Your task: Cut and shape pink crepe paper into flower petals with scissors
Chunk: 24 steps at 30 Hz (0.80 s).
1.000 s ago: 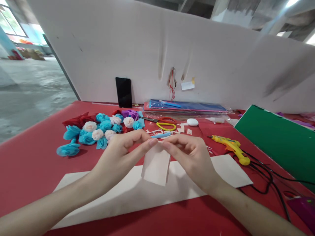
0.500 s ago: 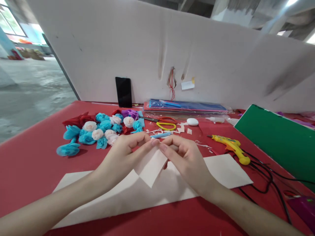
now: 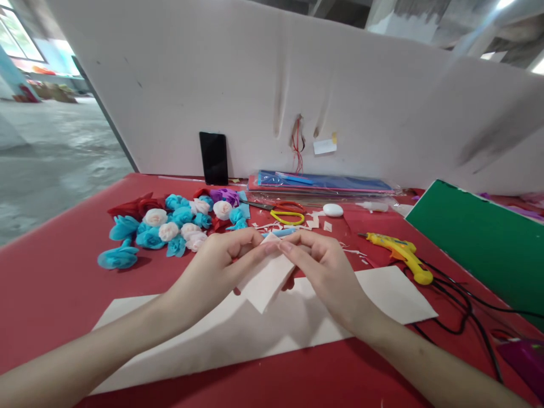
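Rose-like flowers (image 3: 181, 216) lie near the left hand (image 3: 219, 265), which pinches a cream paper piece (image 3: 264, 281) above the table (image 3: 55, 272). Beyond, a clear plastic sleeve (image 3: 276, 198) contains blue sheets (image 3: 335, 182); the right hand (image 3: 326, 263) pinches the paper's top too.

Paper (image 3: 264, 286): small, pale, plain, straight-edged; set cornerwise.
Grip: pinched near its top between left hand (image 3: 225, 262) and right hand (image 3: 327, 265).
Upper corner: shows just above the grip; folding there cannot be confirmed.
Lower corner: pointed, free, directed downward.

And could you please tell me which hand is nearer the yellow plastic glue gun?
Right: the right hand is left of the glue gun; the left hand is farther left.
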Motion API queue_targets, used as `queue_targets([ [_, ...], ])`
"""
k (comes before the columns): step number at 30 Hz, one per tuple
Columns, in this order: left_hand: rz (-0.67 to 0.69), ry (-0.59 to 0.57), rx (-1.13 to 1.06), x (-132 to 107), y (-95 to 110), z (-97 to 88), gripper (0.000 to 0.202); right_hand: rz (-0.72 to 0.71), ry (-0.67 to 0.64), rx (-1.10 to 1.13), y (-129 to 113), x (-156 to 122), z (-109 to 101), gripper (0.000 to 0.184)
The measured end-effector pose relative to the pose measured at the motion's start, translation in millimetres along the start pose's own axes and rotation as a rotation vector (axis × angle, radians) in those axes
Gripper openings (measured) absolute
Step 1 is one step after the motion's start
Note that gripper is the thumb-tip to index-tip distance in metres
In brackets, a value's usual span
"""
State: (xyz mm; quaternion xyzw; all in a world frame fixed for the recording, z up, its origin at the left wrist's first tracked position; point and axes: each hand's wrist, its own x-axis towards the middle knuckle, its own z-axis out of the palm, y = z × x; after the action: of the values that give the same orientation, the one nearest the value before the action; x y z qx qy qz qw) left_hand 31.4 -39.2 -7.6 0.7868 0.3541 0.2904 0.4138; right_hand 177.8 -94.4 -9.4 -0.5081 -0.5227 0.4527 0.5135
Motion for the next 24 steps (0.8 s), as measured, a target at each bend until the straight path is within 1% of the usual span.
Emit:
queue_targets([
  [2,0.005,0.012,-0.026,-1.5,2.2,0.7,0.035,-0.004,0.009,0.032,1.5,1.0,0.3,0.018],
  [4,0.033,0.052,-0.022,-3.0,3.1,1.2,0.035,0.004,-0.032,0.069,3.5,3.3,-1.0,0.021],
  [6,0.059,0.085,-0.023,-4.4,2.9,1.3,0.034,0.034,-0.141,0.07,5.5,5.9,-4.0,0.024],
  [8,0.069,0.098,-0.055,-5.2,2.3,0.6,0.032,0.079,-0.298,0.057,6.6,7.1,-7.0,0.025],
  [10,0.053,0.113,-0.089,-5.0,1.7,-0.7,0.031,0.12,-0.439,0.046,6.6,5.6,-7.7,0.022],
  [12,0.029,0.142,-0.114,-3.9,1.2,-2.4,0.029,0.16,-0.527,0.03,5.4,2.0,-5.7,0.017],
  [14,0.015,0.182,-0.129,-2.2,0.7,-4.0,0.028,0.191,-0.566,0.003,3.7,-2.0,-2.5,0.015],
  [16,0.023,0.229,-0.143,-0.7,0.1,-5.2,0.028,0.194,-0.579,-0.003,2.5,-4.5,-0.3,0.017],
  [19,0.055,0.284,-0.122,-0.3,-1.3,-5.2,0.026,0.192,-0.536,-0.008,3.9,-5.1,0.8,0.01],
  [20,0.075,0.292,-0.103,-0.9,-1.6,-4.7,0.025,0.198,-0.512,0.003,5.4,-5.0,1.4,0.014],
  [22,0.106,0.3,-0.041,-3.0,-2.0,-3.3,0.025,0.207,-0.439,0.039,9.7,-5.5,4.4,0.027],
  [24,0.124,0.291,0.019,-5.7,-1.5,-1.9,0.026,0.197,-0.333,0.084,14.4,-6.8,9.4,0.034],
])
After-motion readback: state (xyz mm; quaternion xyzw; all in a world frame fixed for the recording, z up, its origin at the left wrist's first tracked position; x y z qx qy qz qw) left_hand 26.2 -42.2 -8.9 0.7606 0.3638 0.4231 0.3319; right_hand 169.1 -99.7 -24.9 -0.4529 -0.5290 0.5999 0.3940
